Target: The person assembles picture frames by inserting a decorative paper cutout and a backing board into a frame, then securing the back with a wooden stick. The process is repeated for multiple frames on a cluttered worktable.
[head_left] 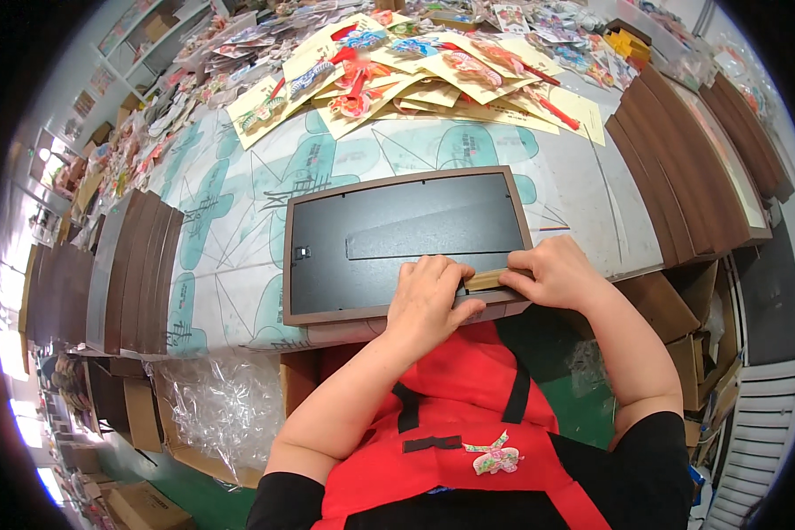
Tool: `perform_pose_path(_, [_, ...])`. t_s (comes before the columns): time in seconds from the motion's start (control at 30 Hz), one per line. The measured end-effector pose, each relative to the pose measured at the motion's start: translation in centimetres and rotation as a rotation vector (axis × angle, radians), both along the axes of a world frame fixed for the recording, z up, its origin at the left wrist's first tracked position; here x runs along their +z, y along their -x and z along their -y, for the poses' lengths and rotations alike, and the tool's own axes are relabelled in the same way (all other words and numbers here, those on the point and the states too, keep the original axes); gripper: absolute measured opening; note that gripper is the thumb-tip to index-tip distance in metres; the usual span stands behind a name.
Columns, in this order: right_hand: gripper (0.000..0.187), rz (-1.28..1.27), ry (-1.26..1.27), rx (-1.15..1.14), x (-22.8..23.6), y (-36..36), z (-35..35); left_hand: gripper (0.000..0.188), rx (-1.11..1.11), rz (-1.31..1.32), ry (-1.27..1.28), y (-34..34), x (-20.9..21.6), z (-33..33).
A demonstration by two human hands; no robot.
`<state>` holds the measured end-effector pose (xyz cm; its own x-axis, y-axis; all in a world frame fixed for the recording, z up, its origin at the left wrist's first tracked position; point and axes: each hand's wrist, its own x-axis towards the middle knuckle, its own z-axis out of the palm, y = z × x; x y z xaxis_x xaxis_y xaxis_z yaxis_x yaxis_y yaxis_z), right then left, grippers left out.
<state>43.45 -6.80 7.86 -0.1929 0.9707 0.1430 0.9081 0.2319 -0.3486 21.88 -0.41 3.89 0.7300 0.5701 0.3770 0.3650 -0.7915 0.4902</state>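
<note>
A brown-edged picture frame (406,181) lies face down at the table's near edge, its black backing board (397,230) upward. A stand flap is outlined in the backing, and a small metal hanger (302,253) sits at its left side. My left hand (428,296) is closed over the frame's near edge, fingers pressed on the backing. My right hand (552,272) pinches a flat yellowish-brown strip (486,280) against the near right part of the frame. The strip's left end meets my left fingertips; its exact kind is unclear.
Yellow cards with colourful ornaments and red tassels (424,75) are piled at the far side. Brown frames stand stacked at the right (680,168) and left (132,274). Patterned sheeting (230,212) covers the table. Below it is a box of clear plastic wrap (225,406).
</note>
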Motion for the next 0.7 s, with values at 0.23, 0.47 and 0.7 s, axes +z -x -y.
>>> perform_pose_path(0.23, [0.027, 0.016, -0.036, 0.003, -0.2, 0.1, 0.5, 0.037, -0.036, 0.040, -0.028, 0.0, -0.2, 0.0])
perform_pose_path(0.47, [0.026, 0.136, -0.179, 0.084, -0.5, -0.2, 0.9, 0.032, -0.049, 0.058, -0.025, -0.1, 0.0, 0.1])
perform_pose_path(0.7, [0.019, 0.300, -0.462, 0.005, -2.3, 2.3, 4.0, 0.029, -0.054, 0.145, 0.069, 0.6, -1.2, 0.6])
